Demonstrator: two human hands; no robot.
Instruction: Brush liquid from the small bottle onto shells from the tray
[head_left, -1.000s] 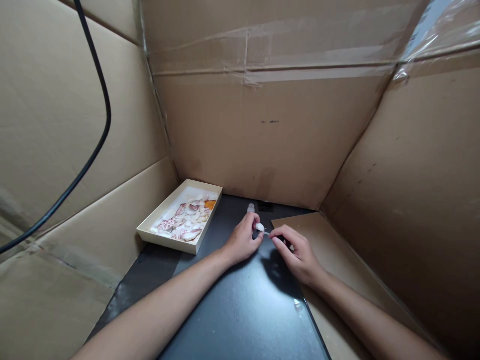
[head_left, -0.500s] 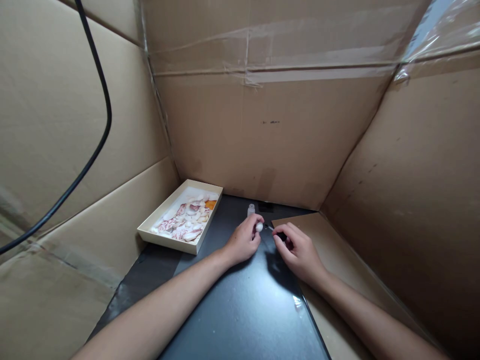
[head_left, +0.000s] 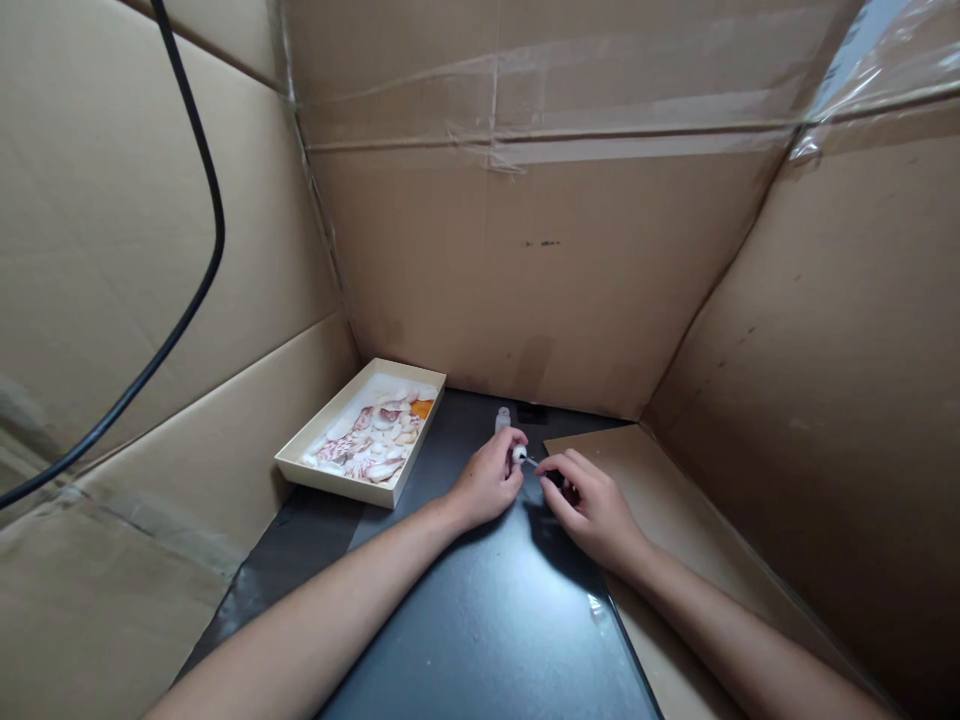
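My left hand (head_left: 491, 478) is closed around a small white rounded object (head_left: 519, 454), perhaps a shell, near the back of the dark table. Facing it from the right, my right hand (head_left: 592, 500) pinches a thin brush-like tool with a dark handle (head_left: 555, 479). The tool's tip points left and meets the white object, where a dark spot shows. Just behind my left fingers stands a small clear bottle (head_left: 502, 418), its lower part hidden by them.
A shallow cream box (head_left: 337, 488) of shells lies at the back left. A brown cardboard sheet (head_left: 667, 480) lies under my right forearm. Cardboard walls (head_left: 480, 280) enclose the dark table (head_left: 480, 620). A black cable (head_left: 214, 230) hangs at the left.
My right hand has moved slightly left, bringing the tool's tip to the white object. A dark spot now shows on that object. My left hand has barely moved.
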